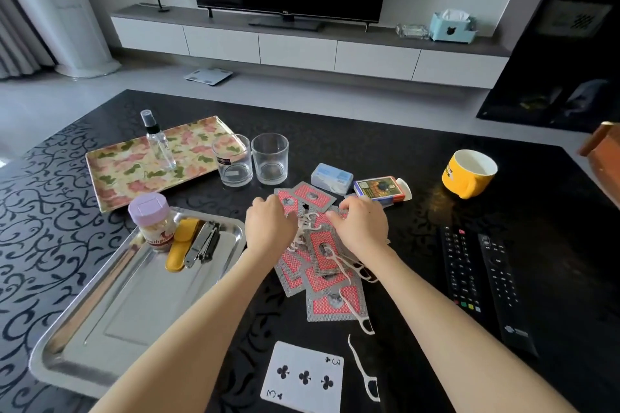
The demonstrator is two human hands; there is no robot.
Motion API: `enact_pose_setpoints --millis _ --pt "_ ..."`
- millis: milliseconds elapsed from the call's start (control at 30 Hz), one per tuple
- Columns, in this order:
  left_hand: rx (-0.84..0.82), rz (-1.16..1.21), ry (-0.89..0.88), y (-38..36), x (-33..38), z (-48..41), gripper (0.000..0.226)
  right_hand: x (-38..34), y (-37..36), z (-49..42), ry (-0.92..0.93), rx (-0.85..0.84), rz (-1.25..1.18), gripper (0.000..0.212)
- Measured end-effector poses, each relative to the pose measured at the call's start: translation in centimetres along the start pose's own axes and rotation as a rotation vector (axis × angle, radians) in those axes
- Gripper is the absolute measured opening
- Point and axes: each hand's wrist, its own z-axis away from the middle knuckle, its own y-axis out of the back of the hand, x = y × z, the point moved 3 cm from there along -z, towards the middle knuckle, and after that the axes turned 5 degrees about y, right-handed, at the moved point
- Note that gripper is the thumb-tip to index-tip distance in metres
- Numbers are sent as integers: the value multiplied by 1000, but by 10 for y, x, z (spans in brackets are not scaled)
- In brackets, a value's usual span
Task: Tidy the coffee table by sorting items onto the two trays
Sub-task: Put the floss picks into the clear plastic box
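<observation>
Red-backed playing cards [322, 265] lie scattered in the middle of the black table, with white floss picks [364, 270] strewn over them. My left hand [270, 228] and my right hand [360, 226] are both down on the pile with fingers curled, gathering floss picks between them. A face-up three of clubs [303, 375] lies nearest me, another floss pick [364, 370] beside it. The steel tray [134, 308] at the left holds a lilac-lidded jar [154, 225], a yellow case [181, 245] and a metal clipper [203, 241]. The floral tray [134, 157] behind it carries a spray bottle [157, 139].
Two empty glasses [251, 159] stand beside the floral tray. A blue floss box [332, 178] and a card box [380, 189] lie behind the cards. A yellow mug [468, 173] sits at the right, two black remotes [479, 275] nearer me.
</observation>
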Motion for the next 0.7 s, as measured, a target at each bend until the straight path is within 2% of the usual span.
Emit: enact_pose_setpoints --millis 100,167,233,300,367,400,500,567,633,700 --pt "0 22 -27 10 -5 -18 30 -5 6 -24 -17 123 174 37" --pt "18 29 -37 20 -9 -27 25 -1 8 -43 1 136 261 43" --pt "36 39 -58 28 -8 -32 22 9 5 -65 61 -16 308 59" --pt "34 33 -89 32 -6 -35 21 21 3 -86 118 -264 323 76" --pt "26 25 -122 32 -4 -36 18 31 2 -100 122 -453 269 86" --pt "24 25 -137 32 -4 -35 17 33 2 -104 117 -492 216 87" --pt "23 38 -165 29 -3 -32 15 21 -1 -104 201 -446 127 82" --pt "23 69 -172 28 0 -33 15 9 -8 -100 260 -404 180 75" --pt "19 123 -172 29 7 -36 14 3 -12 -103 301 -288 280 63" --pt "10 213 -139 31 14 -38 16 -2 -8 -107 325 -141 266 50"
